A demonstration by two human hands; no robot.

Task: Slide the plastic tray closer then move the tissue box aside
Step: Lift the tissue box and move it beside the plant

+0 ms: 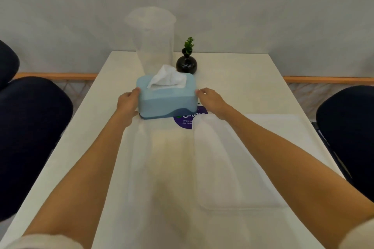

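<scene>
Both hands clasp the ends of the tissue box on the counter.

The left hand (128,101) presses its fingers against the left end of the light blue tissue box (167,99), and the right hand (210,100) touches the right end, so the box is clamped between them. A white tissue (168,76) stands out of the slot on top. The box rests at the far edge of a clear plastic tray (238,159), which lies close to the person and partly covers a purple round sticker (187,120). Behind the box stand a blurred translucent cup (153,40) and a black vase (186,64) holding a green sprig. Dark chairs (30,127) flank the white counter (253,87).
</scene>
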